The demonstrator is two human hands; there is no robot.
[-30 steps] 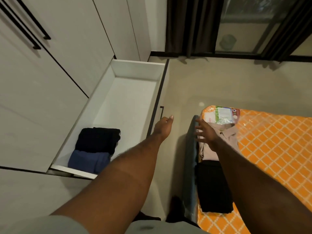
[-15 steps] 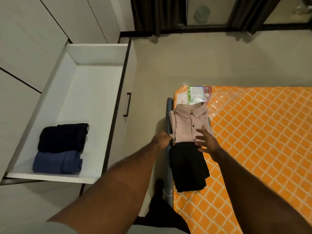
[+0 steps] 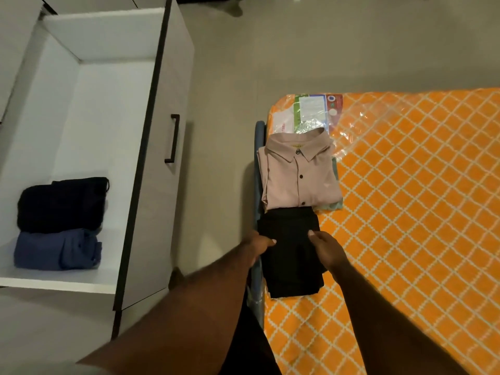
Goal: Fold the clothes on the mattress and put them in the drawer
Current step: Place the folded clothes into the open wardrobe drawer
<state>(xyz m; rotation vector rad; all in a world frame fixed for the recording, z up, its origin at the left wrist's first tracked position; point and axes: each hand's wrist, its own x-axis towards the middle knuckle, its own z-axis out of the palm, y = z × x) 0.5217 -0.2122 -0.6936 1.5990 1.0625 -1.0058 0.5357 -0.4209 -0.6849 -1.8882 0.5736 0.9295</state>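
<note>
A folded black garment (image 3: 290, 272) lies at the left edge of the orange patterned mattress (image 3: 419, 212). My left hand (image 3: 258, 246) grips its left edge, thumb on top. On the garment's upper right part rests my right hand (image 3: 326, 247), fingers laid over the cloth. Just beyond lies a folded pink collared shirt (image 3: 299, 174). The white drawer (image 3: 105, 77) stands pulled out at left. Inside it, at the near end, sit a folded black garment (image 3: 61, 204) and a folded blue one (image 3: 56, 250).
A plastic-wrapped label packet (image 3: 308, 110) lies at the mattress corner beyond the shirt. The drawer front has a black handle (image 3: 172, 138). Bare grey floor (image 3: 224, 131) runs between drawer and mattress. White cabinet panels (image 3: 10, 12) stand at far left.
The view swung down and right from the drawer toward the mattress. Both hands moved back from near the pink shirt onto the folded black garment.
</note>
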